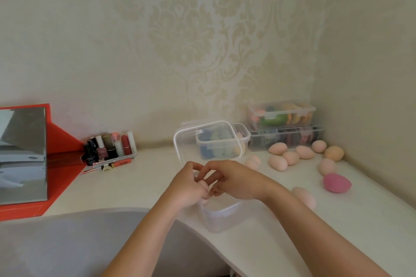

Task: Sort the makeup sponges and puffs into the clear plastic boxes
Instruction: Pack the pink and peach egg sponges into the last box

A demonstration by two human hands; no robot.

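Note:
A clear plastic box (221, 218) stands open near the table's front edge, its lid (186, 141) tipped up behind it. Both hands meet over its mouth. My left hand (188, 186) and my right hand (231, 179) pinch a pale pink sponge (205, 189) between their fingertips, just above the box. Several peach egg-shaped sponges (290, 156) lie loose at the right. A dark pink sponge (336, 183) and another pale sponge (304, 197) lie nearer my right forearm.
A small lidded box (221, 143) with blue and white puffs stands behind the open lid. Two filled clear boxes (283, 125) are stacked in the right corner. A red mirror case (33, 159) and lipsticks (112, 147) occupy the left.

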